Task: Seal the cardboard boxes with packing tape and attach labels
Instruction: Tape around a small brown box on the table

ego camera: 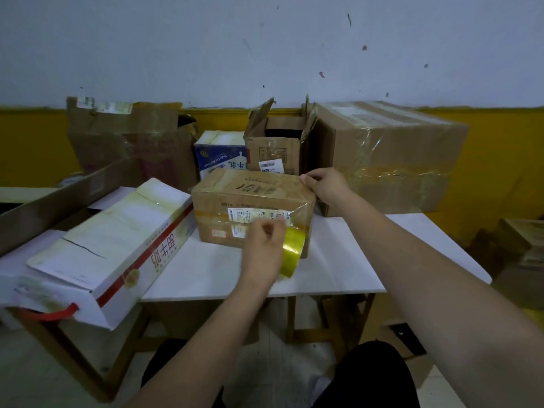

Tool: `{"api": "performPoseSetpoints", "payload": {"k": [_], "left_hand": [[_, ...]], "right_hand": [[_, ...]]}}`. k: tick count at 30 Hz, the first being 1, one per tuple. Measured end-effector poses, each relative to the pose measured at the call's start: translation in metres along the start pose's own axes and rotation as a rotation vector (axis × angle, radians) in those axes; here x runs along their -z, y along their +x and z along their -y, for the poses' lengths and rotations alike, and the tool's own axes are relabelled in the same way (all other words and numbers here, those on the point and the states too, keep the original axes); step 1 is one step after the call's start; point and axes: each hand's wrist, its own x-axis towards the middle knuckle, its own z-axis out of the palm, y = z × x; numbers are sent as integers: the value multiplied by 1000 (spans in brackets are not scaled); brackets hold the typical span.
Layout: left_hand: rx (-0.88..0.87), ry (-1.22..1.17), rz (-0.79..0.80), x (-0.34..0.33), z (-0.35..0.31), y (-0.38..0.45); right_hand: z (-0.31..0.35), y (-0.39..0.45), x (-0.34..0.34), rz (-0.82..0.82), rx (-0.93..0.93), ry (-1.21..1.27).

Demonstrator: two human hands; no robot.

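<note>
A small brown cardboard box (247, 198) stands in the middle of the white table (353, 260), with a white label (256, 214) on its near side under glossy tape. My left hand (262, 248) grips a yellowish roll of packing tape (291, 251) held against the box's lower front right corner. A strip of clear tape runs from the roll up over that corner. My right hand (326, 185) presses on the box's top right edge, fingers pinched on the tape end there.
A long white milk carton box (117, 240) with a red handle lies at the left. Behind stand a blue-and-white box (220, 154), an open small brown box (276, 145), a large taped box (385, 154) and a torn carton (126, 136). More boxes sit on the floor at right.
</note>
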Motion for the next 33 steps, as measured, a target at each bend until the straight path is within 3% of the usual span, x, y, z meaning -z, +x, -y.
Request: {"api": "performPoseSetpoints", "payload": {"k": [3, 5, 9, 14, 18, 23, 25, 28, 31, 33], "left_hand": [[-141, 180, -319, 44, 9, 34], [-80, 273, -371, 67, 18, 62], [122, 219, -192, 83, 35, 95], [80, 283, -194, 84, 29, 100], [55, 517, -246, 86, 3, 106], [126, 681, -24, 79, -31, 113], [129, 843, -14, 67, -30, 115], [-20, 1031, -17, 50, -27, 122], [-239, 1097, 83, 39, -26, 128], [-264, 1099, 132, 38, -27, 135]], "right_hand": [[-2, -9, 1, -26, 42, -6], [-7, -27, -1, -28, 72, 76], [-21, -70, -12, 135, 177, 71], [-6, -71, 7, 95, 150, 61], [4, -52, 35, 154, 25, 198], [15, -18, 72, 221, -181, 60], [22, -15, 76, 271, -226, 66], [25, -6, 72, 283, -317, 50], [17, 2, 65, 316, -409, 16], [11, 0, 61, 322, -457, 35]]}}
